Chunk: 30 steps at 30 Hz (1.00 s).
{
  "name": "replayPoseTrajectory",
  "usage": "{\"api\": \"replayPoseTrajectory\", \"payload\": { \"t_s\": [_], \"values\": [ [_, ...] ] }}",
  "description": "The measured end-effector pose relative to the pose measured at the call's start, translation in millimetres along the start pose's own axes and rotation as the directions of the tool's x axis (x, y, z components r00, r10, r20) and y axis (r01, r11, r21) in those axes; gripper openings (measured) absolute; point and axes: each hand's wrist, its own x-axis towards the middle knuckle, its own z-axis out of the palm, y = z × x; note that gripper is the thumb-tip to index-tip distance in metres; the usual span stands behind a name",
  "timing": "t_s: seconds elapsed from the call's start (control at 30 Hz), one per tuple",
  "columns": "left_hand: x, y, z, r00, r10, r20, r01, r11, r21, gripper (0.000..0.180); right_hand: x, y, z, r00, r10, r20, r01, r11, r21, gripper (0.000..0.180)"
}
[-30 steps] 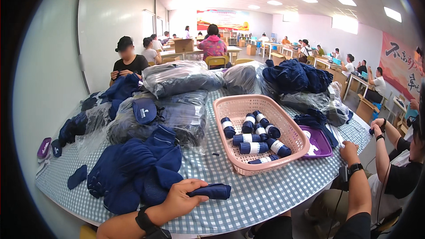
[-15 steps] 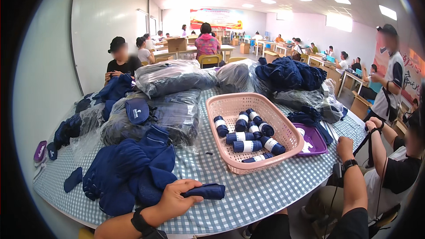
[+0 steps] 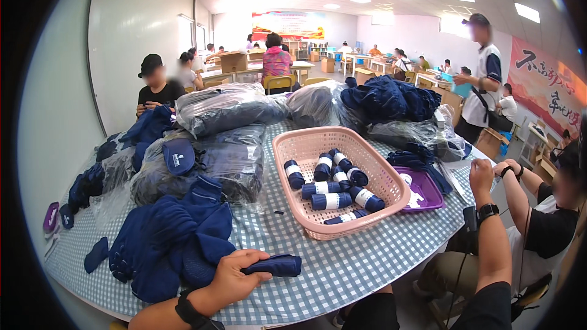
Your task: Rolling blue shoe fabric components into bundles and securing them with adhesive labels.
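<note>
My left hand [image 3: 235, 275] is closed around one end of a rolled navy cloth [image 3: 280, 265], just above the table's near edge. This roll shows no white band. Close by on the left lies a loose heap of navy cloth [image 3: 165, 232]. My right hand [image 3: 482, 177] is raised in a fist over the table's right edge, near a purple tray [image 3: 433, 194]; whatever it may hold is hidden. Ahead of my left hand stands a pink plastic basket [image 3: 299, 212] with several navy rolls [image 3: 331, 201] wrapped in white paper bands.
Clear plastic bags [image 3: 226, 110] of dark cloth cover the table's far side. A navy cap-like piece [image 3: 178, 156] rests on one. A checked cloth [image 3: 269, 296] covers the table. Another person [image 3: 538, 220] sits close on the right; someone [image 3: 162, 85] sits across at the left.
The whole view has shifted slightly, so the table things appear further left. My left hand keeps its hold on the roll, and my right fist stays raised. The standing person turned or moved left.
</note>
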Motion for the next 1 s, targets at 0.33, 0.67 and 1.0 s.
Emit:
{"api": "replayPoseTrajectory", "payload": {
  "t_s": [0.33,0.67,1.0],
  "values": [
    [1,1,0,1.000,-0.003,0.005,0.003,1.000,-0.004,0.040,73,-61,-94,0.972,0.116,-0.203,0.062,0.709,0.702,0.017],
    [-3,8,-1,1.000,0.023,-0.005,-0.023,0.999,0.027,0.039,43,-229,-256,0.896,-0.432,-0.106,0.123,0.012,0.992,0.015],
    [0,4,-2,0.996,0.069,-0.051,-0.066,0.996,0.059,0.039,8,-327,-214,0.780,-0.594,0.197,-0.151,0.127,0.980,0.010]
  ]
}}
